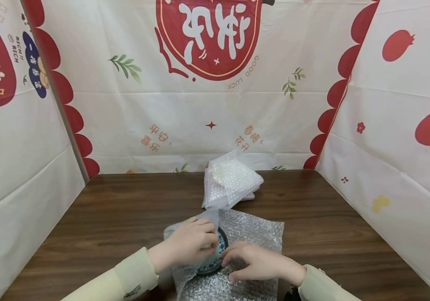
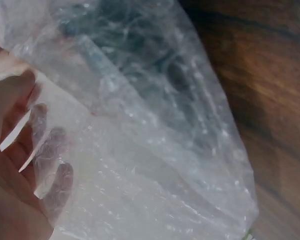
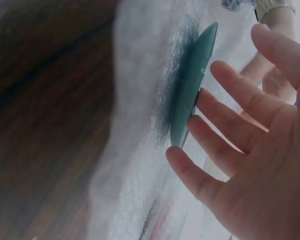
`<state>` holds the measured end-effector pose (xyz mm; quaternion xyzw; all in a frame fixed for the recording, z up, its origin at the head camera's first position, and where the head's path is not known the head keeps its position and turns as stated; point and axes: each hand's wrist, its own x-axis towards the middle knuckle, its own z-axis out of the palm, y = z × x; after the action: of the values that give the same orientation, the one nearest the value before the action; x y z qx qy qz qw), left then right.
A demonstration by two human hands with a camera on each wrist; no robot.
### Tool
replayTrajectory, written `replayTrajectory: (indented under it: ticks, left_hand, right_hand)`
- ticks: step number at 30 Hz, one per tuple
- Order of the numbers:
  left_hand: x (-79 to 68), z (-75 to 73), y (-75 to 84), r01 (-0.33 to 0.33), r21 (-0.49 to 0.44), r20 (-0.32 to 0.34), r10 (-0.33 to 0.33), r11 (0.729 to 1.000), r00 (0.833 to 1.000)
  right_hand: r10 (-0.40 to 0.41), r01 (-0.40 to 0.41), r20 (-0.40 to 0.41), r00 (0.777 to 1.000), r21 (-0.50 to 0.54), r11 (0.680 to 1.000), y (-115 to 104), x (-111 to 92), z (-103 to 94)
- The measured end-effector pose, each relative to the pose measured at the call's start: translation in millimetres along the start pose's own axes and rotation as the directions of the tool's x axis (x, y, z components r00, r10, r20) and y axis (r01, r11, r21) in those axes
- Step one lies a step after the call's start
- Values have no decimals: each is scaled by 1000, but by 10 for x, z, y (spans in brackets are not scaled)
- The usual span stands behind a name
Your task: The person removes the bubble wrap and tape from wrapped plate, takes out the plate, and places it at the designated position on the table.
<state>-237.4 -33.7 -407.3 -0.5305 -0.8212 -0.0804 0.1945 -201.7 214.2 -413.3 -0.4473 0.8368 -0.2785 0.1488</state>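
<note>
Head view: two hands, one round dish, one bubble-wrap sheet in use. Left hand [image 1: 188,243] pinches a flap of the bubble-wrap sheet [image 1: 254,228], fingers curled on it. Right hand [image 1: 258,261] grips nothing, fingers loosely bent. Dish [image 1: 213,262] is between the two hands, just right of the left grip: dark rim, blue-patterned band, lying on the sheet and partly covered by the flap on its left side. Beyond the grip, one pile of bubble-wrap packets [image 1: 233,177], several layers; exact count can't be told. Two pale sleeves [image 1: 136,271], one behind each hand. One dark wood-grain table [image 1: 136,205] under it all. Three printed cloth walls [image 1: 215,108]: one ahead of the hands, one on each side.

Left wrist view: one hand at the edge, some of its fingers seen through the clear wrap. Dish is a blurred dark teal patch under the film, past the fingertips.

Right wrist view: five digits counted, spread, palm in sight. Dish side is plain teal, right at the fingertips; whether all of them touch can't be told. Other arm appears beyond the fingers, one sleeve cuff.
</note>
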Motion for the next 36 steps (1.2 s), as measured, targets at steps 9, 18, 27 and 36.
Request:
replayTrajectory:
  ticks: [9, 18, 27, 36]
  left_hand:
    - [-35, -90, -26, 229, -306, -19, -247, 924, 969]
    - [-12, -86, -21, 375, -453, 17, -413, 809, 911]
    - [-6, -42, -4, 415, -450, 27, -453, 791, 891]
    - [-32, -20, 4, 400, -296, -48, -431, 868, 901]
  right_hand:
    - [55, -47, -59, 997, 126, 991, -17, 90, 6]
    - [316, -207, -153, 936, 488, 848, 70, 368, -74]
    - [361, -229, 11, 932, 792, 565, 98, 472, 11]
    - [320, -181, 31, 947, 875, 449, 101, 544, 61]
